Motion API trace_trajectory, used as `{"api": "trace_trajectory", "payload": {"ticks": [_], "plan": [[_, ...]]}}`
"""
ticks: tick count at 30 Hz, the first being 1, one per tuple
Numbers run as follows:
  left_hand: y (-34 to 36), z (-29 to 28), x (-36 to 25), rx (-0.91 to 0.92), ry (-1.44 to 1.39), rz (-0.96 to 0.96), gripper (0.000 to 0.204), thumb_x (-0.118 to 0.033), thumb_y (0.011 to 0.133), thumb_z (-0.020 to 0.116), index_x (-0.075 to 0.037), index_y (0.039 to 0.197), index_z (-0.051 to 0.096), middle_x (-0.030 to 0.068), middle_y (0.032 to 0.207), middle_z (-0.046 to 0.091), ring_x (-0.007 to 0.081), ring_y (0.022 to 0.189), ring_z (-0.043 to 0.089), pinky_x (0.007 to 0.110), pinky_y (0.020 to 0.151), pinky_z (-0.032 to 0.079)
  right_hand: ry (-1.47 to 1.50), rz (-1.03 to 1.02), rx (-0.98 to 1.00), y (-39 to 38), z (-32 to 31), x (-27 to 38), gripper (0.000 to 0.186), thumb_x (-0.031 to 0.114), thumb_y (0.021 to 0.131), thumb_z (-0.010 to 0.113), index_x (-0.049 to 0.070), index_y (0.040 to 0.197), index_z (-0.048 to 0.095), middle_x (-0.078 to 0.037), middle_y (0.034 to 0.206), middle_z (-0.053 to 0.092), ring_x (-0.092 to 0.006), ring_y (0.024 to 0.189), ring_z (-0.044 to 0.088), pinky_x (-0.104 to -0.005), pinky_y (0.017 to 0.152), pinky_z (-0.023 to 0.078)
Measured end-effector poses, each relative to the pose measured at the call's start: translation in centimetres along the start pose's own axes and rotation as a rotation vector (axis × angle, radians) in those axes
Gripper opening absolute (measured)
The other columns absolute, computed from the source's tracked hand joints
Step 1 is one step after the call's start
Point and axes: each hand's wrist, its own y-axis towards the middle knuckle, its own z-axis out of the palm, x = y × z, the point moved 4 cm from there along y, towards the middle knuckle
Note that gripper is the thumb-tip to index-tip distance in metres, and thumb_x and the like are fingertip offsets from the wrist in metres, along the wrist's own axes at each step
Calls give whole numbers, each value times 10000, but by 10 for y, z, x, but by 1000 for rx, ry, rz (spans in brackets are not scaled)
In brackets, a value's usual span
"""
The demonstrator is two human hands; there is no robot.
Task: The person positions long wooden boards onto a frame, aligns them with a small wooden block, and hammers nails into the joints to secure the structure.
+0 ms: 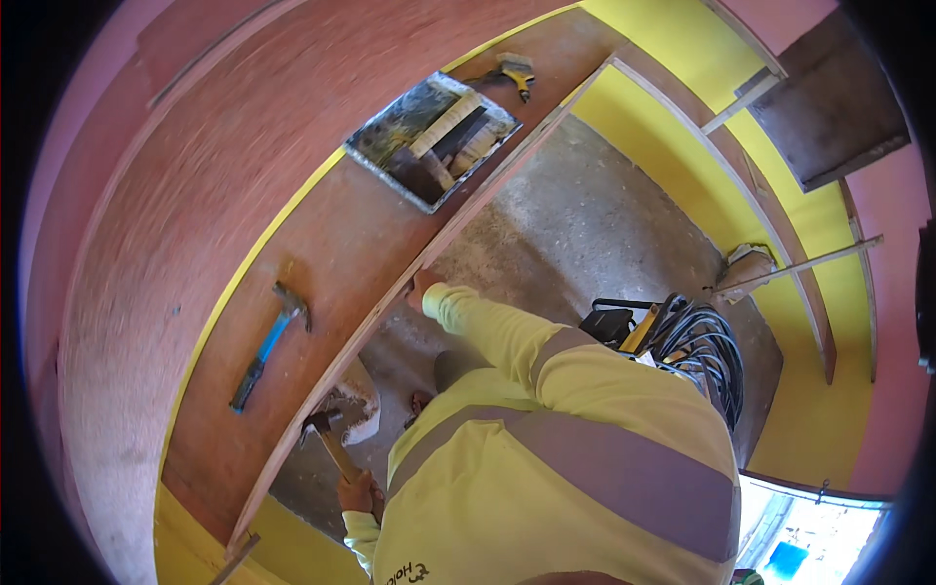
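My left hand (359, 490) is closed round the wooden handle of a claw hammer (334, 444), whose dark metal head is close to the front edge of a brown wooden shelf. Farther along that edge, my right hand (422, 290) is closed at the narrow wooden strip (390, 302) fronting the shelf; its fingertips are partly hidden. A second hammer (270, 343), with a blue and black handle, lies on the shelf board (336, 253) left of the strip.
Farther along the shelf are a square paint-stained tray (429, 201) holding pale and dark pieces, and a paintbrush (518, 74). A black cable coil (694, 336) sits on the concrete floor (585, 214) to the right. Wooden strips (795, 268) run along the yellow wall.
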Motion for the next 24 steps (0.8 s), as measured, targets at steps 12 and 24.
{"api": "trace_trajectory", "payload": {"ticks": [12,24], "plan": [[32,163,-76,38,509,57,140,-163,762,598,-53,734,517,55,564,527,154,429,509,313,414,428,-68,-411,342,44,-33,-125,245,173,632,597,30,828,634,-195,880,631,-362,863,601,-419,767,475],[72,307,-144,4,556,-50,141,-156,761,594,-46,716,520,63,554,533,164,431,521,322,416,440,1269,666,-355,289,-267,-292,532,540,889,335,62,774,538,-81,513,487,-243,410,502,-424,386,389]]}}
